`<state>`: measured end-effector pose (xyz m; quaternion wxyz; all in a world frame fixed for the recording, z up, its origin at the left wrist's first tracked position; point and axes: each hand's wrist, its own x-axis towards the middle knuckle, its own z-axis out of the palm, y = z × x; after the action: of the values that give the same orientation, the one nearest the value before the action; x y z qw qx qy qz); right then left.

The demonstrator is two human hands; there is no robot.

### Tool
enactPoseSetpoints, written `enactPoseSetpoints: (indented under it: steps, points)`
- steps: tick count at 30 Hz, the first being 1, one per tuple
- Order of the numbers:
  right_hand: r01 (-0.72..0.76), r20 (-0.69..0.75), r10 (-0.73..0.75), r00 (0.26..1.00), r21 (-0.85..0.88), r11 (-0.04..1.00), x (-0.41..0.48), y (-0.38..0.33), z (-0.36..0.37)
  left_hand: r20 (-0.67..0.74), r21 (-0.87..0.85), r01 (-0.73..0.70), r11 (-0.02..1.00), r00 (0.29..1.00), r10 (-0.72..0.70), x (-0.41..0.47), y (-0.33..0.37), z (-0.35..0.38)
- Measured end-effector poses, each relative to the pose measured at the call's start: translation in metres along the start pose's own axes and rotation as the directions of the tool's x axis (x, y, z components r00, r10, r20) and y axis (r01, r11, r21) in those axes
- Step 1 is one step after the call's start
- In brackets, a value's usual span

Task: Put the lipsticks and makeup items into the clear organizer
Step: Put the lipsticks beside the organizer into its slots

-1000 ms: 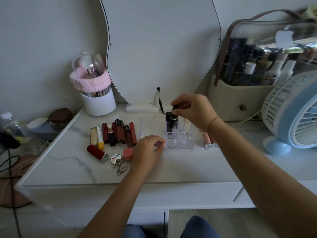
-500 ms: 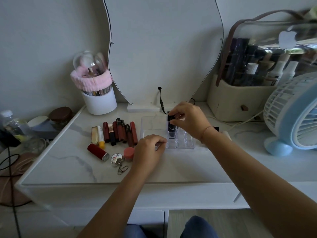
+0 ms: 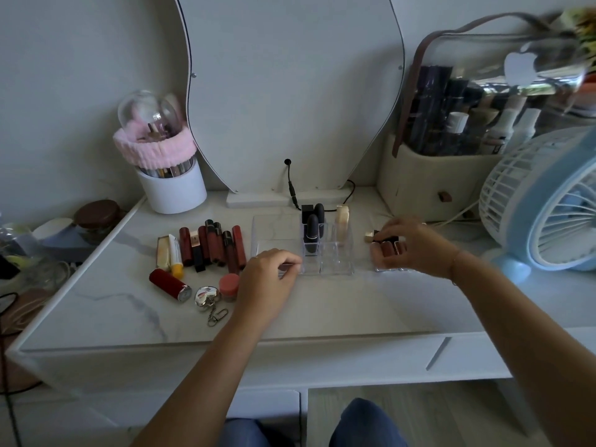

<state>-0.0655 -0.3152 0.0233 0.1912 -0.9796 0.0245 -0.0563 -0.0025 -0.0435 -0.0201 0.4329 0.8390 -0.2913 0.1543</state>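
Moved since half a second ago: right hand [image 3: 409, 245], off the top of the black lipstick [image 3: 311, 233] now standing in the clear organizer [image 3: 335, 253], across to the small lipstick group [image 3: 388, 248] at centre right of frame.

Right hand: fingers curled down over that group, touching it; whether one piece is actually pinched cannot be told.

Left hand [image 3: 269, 277]: loosely closed against the organizer's front left corner, steadying it; holds no makeup item.

Clear organizer: centre of frame, on the white marble-look table [image 3: 322, 311], in front of the mirror [image 3: 290, 91].
- Stowed: three dark lipsticks upright in the left slots; one pale gold tube [image 3: 342, 221] upright behind the middle slots.
- Vacant: front and right slots, plus the flat tray section at left.

Outstanding, left of centre:
- row of red and dark tubes [image 3: 213, 245];
- pale tube with yellow cap [image 3: 174, 254];
- red lipstick [image 3: 169, 284] lying on its side;
- small pink-lidded jar [image 3: 229, 285];
- silver keychain charm [image 3: 208, 296], possibly not makeup.

Progress, judged: early; roughly a quarter stowed, the larger share still loose on the table.
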Motion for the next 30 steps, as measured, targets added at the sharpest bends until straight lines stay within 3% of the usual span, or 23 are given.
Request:
enactPoseSetpoints:
  steps: [12, 21, 30]
  points:
    - [-0.020, 0.058, 0.027, 0.998, -0.116, 0.993, 0.007, 0.006, 0.006, -0.006, 0.000, 0.009, 1.000, 1.000, -0.009, 0.000, -0.002, 0.002]
    - [0.017, 0.034, -0.015, 0.999, -0.077, 0.997, 0.006, -0.002, 0.009, -0.001, -0.001, 0.009, 1.000, 1.000, -0.009, 0.000, -0.003, 0.002]
    - [-0.007, 0.123, 0.027, 0.992, -0.159, 0.987, 0.011, 0.000, 0.005, 0.008, 0.004, 0.007, 1.000, 1.000, -0.007, 0.000, -0.002, 0.001]
